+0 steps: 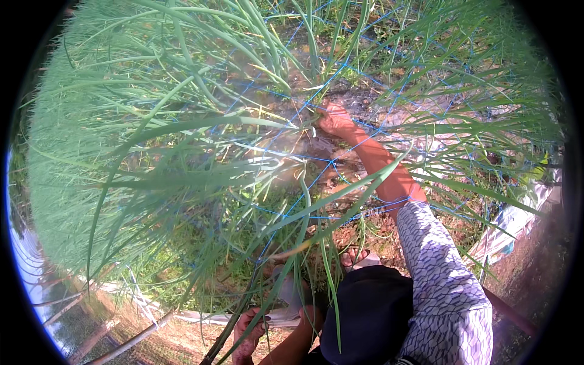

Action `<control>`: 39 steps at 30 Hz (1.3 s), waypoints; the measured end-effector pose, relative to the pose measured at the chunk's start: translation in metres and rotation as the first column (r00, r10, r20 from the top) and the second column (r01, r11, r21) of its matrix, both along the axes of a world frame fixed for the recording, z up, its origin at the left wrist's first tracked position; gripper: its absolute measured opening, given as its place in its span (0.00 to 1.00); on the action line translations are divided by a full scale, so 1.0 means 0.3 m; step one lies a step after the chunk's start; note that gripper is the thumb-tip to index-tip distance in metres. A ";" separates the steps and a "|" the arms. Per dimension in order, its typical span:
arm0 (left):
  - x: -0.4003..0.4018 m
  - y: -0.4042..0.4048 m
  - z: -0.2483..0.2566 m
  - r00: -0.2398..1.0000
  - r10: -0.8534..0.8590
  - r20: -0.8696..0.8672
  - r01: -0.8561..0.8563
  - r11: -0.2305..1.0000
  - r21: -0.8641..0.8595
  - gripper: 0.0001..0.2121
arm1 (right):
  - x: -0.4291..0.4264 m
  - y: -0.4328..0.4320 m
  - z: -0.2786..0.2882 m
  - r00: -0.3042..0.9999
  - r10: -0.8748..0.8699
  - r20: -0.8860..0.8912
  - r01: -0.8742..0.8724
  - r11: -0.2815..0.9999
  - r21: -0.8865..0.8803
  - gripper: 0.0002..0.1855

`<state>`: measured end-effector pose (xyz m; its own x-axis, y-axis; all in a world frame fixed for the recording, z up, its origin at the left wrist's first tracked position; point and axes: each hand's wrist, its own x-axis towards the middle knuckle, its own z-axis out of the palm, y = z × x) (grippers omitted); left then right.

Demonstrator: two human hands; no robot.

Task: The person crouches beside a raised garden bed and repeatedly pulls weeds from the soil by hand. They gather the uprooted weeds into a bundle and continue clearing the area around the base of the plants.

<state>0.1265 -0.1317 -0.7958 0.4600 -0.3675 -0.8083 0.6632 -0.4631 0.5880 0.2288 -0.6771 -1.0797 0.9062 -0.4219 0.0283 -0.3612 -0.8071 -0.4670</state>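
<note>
My right hand (pixel 336 119) reaches down to the soil under the blue string netting (pixel 331 162), with its fingers curled. Small green growth lies at its fingertips, but I cannot make out whether they grip it. Close by on the left are the pale bases of green onion plants (pixel 278 123), some leaning over. My left hand (pixel 250 331) is low in the view beside a dark stick (pixel 237 315), its fingers bent. Leaves cross in front of it, and what it may hold is unclear.
Dense onion leaves (pixel 91 137) fill the left side, and more leaves (pixel 483 105) stand on the right. Bare toes (pixel 355 257) rest on the soil below the net. White sheeting (pixel 515 223) edges the bed, and wooden poles (pixel 132 340) lie at lower left.
</note>
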 end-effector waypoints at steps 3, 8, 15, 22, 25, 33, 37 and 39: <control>0.003 0.003 -0.002 0.996 0.083 -0.042 -0.079 0.993 0.086 0.17 | -0.032 -0.048 -0.002 0.967 -0.235 0.095 0.240 0.970 -0.045 0.16; -0.010 0.019 0.006 0.997 0.072 -0.021 -0.071 0.996 0.045 0.19 | 0.054 -0.140 0.036 0.703 -0.648 0.293 0.661 0.747 0.068 0.14; -0.021 0.007 0.031 0.990 0.141 -0.032 -0.139 0.988 0.061 0.18 | 0.095 -0.315 0.018 0.762 -0.641 -0.092 0.630 0.766 -0.129 0.14; -0.023 0.001 0.002 0.994 0.098 -0.056 -0.097 0.995 0.024 0.18 | 0.035 -0.541 -0.186 0.831 -0.554 0.039 0.356 0.476 -0.804 0.13; -0.026 0.035 -0.033 0.993 0.101 -0.055 -0.101 0.995 0.002 0.17 | 0.029 -0.557 -0.238 0.774 -0.555 0.305 0.227 -0.206 -0.952 0.15; -0.030 0.067 -0.002 0.996 0.087 0.000 -0.086 0.989 0.118 0.15 | 0.100 -0.342 -0.036 0.789 -0.611 -0.064 0.611 0.791 -0.033 0.13; -0.041 0.051 0.007 0.988 0.152 -0.022 -0.150 0.986 0.073 0.15 | 0.105 -0.367 -0.010 0.859 -0.497 -0.119 0.470 0.860 -0.201 0.15; -0.047 0.058 0.012 0.988 0.156 -0.008 -0.155 0.986 0.064 0.15 | 0.109 -0.343 -0.003 0.912 -0.408 0.037 0.390 0.836 -0.387 0.15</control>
<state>0.1125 -0.1142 -0.7923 0.4967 -0.2406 -0.8339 0.7377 -0.3891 0.5517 0.2615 -0.7800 -1.0807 0.6658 -0.7120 0.2232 -0.7032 -0.6988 -0.1314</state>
